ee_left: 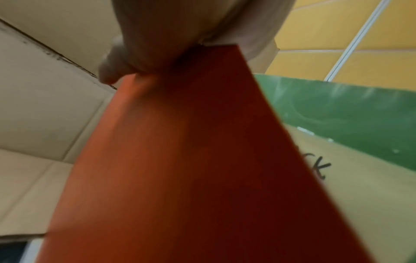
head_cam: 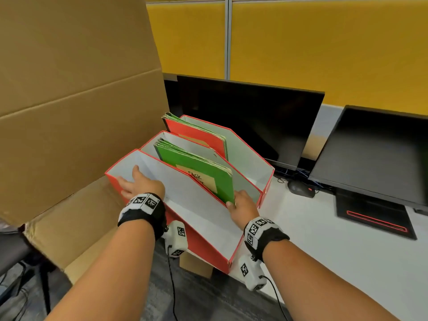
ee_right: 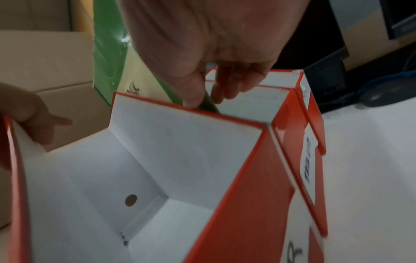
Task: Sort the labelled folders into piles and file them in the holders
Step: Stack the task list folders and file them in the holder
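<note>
**Both hands on the nearest holder**

Three red holders with white insides stand side by side at the centre of the head view, on the left end of the white worktop (head_cam: 347,239). The nearest holder (head_cam: 196,218) has nothing in it and juts past the worktop's edge. The middle holder (head_cam: 249,189) carries a stack of green folders (head_cam: 203,167) with a tan label. The far holder (head_cam: 250,154) carries a stack fronted by a red folder (head_cam: 196,133).

The left hand (head_cam: 139,184) grips the nearest holder's left wall, thumb inside, fingers curled over the outside. The right hand (head_cam: 243,205) sits at the wall between the nearest and middle holders, by the lower corner of the green folders.

The left wrist view shows only what the head view hides: the holder's red outer wall from below, with curled fingers (ee_left: 112,71) pressed on it, much blurred.

The right wrist view looks down into the nearest holder, showing its white floor and a round hole (ee_right: 131,200) in one wall. It also shows the right thumb and fingers pinching the green folders' corner just above the dividing wall.

A large cardboard box (head_cam: 69,89) fills the upper left of the head view. Two dark monitors (head_cam: 254,119) stand at the right, a mouse (head_cam: 301,188) between them.
</note>
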The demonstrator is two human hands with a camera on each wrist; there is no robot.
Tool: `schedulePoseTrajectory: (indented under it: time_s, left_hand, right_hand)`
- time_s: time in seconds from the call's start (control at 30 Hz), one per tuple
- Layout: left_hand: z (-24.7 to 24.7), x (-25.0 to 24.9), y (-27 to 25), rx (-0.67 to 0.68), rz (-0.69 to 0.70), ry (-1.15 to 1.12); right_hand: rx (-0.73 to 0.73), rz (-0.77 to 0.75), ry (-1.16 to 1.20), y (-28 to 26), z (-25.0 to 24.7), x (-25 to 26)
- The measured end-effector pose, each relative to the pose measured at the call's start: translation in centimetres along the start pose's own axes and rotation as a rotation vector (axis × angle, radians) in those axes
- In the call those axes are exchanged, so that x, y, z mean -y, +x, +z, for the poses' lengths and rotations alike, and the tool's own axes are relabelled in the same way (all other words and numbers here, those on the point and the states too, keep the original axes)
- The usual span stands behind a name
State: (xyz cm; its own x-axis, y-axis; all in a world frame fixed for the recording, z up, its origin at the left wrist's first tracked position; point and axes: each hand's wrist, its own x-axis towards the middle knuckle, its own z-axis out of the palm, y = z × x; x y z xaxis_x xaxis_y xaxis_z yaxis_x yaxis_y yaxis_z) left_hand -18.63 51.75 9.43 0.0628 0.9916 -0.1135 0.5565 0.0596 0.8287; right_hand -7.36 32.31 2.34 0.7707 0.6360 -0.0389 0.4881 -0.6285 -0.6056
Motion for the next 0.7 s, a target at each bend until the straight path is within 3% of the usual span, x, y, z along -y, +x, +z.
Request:
schedulePoseTrajectory:
  time_s: [0.07,0.2,0.53,0.7]
  left_hand:
    - [0.6,0.5,-0.2,0.001,0.032,-0.01]
    - [1.1,0.5,-0.4,-0.008,0.058,-0.01]
    - [2.3,0.5,0.2,-0.059,0.006,-0.091]
    - [1.4,0.5,0.9,0.062,-0.036,0.02]
  right_hand:
    - [0.026,0.012,-0.083,-0.1,-0.6,-0.3]
    - [0.082,0.005,0.03,0.2,-1.9,0.3]
    - [0.004,-0.15,0.032,2.0,-0.6,2.8]
    - [-0.038,-0.16,0.029,2.7,-0.5,3.1]
